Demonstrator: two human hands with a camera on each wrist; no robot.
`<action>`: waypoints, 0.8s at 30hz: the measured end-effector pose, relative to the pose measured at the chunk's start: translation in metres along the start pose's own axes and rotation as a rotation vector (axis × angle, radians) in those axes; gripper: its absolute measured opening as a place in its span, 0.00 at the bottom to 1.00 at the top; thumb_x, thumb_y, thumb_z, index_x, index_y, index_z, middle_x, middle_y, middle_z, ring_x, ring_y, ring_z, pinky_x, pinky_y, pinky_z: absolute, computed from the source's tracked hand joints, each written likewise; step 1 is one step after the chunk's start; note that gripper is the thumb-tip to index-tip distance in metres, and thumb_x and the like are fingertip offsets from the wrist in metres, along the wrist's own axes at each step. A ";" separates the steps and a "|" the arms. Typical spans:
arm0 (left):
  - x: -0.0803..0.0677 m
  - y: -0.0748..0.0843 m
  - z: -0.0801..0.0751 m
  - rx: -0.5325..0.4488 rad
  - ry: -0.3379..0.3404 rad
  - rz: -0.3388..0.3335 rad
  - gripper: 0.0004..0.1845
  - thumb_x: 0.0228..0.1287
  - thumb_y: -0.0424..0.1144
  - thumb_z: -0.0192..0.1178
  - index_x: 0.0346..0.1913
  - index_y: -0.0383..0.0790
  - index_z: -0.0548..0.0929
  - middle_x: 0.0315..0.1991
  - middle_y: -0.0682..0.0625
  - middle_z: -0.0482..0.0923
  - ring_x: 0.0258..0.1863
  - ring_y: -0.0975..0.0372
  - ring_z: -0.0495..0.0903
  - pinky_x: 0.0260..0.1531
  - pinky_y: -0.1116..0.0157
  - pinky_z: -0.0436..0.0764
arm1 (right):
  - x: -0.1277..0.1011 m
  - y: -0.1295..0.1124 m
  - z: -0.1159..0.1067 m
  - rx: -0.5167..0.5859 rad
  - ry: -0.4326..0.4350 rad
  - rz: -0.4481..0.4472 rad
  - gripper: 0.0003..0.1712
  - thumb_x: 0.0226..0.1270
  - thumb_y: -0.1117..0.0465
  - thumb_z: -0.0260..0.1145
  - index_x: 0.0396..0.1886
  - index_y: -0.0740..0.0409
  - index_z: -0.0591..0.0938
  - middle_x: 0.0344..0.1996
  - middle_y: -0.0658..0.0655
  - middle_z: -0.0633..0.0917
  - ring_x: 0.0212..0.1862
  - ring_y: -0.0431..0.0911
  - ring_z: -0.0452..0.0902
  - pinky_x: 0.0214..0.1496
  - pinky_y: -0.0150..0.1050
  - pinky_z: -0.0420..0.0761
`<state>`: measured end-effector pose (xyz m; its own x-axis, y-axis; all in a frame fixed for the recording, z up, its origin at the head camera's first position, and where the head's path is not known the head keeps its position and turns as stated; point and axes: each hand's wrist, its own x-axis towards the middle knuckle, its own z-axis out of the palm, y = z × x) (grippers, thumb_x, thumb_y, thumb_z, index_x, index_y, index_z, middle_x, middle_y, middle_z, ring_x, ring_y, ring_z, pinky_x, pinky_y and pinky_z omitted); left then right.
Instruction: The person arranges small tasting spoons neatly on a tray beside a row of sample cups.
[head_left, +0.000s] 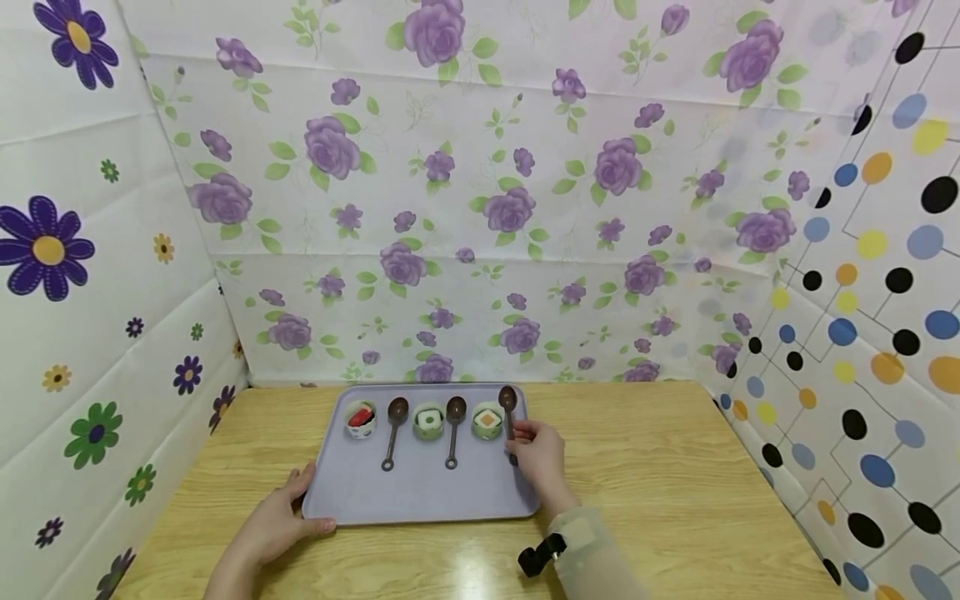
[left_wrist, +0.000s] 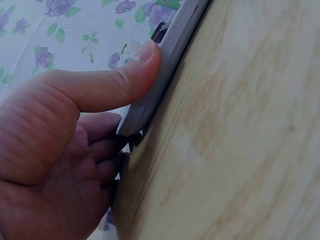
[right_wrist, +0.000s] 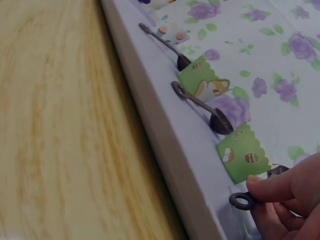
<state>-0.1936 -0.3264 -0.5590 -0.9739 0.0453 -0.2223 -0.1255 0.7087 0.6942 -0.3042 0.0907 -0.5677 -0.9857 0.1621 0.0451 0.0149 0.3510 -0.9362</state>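
Observation:
A lavender tray (head_left: 375, 496) lies on the table, bearing three small paper cups and three dark brown spoons in an alternating row. My left hand (head_left: 273, 518) grips the tray's front left corner. In the left wrist view its thumb (left_wrist: 120, 82) lies along the rim while the other fingers curl at the side. At the tray's right end, my right hand (head_left: 542, 457) pinches the handle of the rightmost spoon (head_left: 507, 400), bowl pointing away. The spoon's ring end (right_wrist: 242, 201) shows past the thumb in the right wrist view; fingers hide part of the handle.
Left to right stand a white cup (head_left: 362, 431) with a red piece, a spoon (head_left: 393, 429), a green cup (head_left: 428, 432) with a white-and-green piece, another spoon (head_left: 453, 429), and a green cup (head_left: 487, 429) with a white-and-orange piece. Patterned cloth (head_left: 465, 208) walls the wooden table (head_left: 645, 467).

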 end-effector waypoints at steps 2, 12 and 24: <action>0.000 0.000 0.000 0.010 0.002 0.000 0.70 0.53 0.60 0.82 0.84 0.29 0.49 0.80 0.20 0.41 0.80 0.27 0.45 0.74 0.29 0.52 | 0.000 0.000 0.001 -0.035 0.001 -0.023 0.16 0.61 0.75 0.77 0.50 0.69 0.90 0.38 0.58 0.91 0.43 0.49 0.88 0.42 0.38 0.89; -0.002 0.003 -0.001 0.019 0.006 0.005 0.69 0.53 0.59 0.82 0.84 0.28 0.49 0.80 0.19 0.41 0.79 0.26 0.45 0.73 0.28 0.53 | -0.001 -0.001 0.006 -0.252 0.014 -0.119 0.12 0.59 0.75 0.78 0.44 0.68 0.91 0.30 0.54 0.89 0.35 0.45 0.84 0.39 0.42 0.87; -0.002 0.001 0.001 0.012 0.014 0.015 0.69 0.53 0.59 0.83 0.83 0.27 0.50 0.80 0.19 0.42 0.80 0.27 0.45 0.74 0.28 0.52 | -0.001 0.000 0.007 -0.361 -0.018 -0.153 0.14 0.62 0.73 0.78 0.48 0.66 0.91 0.30 0.51 0.87 0.35 0.44 0.83 0.42 0.44 0.86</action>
<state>-0.1920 -0.3250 -0.5581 -0.9783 0.0455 -0.2024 -0.1091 0.7166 0.6889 -0.3048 0.0842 -0.5698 -0.9839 0.0683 0.1654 -0.0771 0.6723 -0.7363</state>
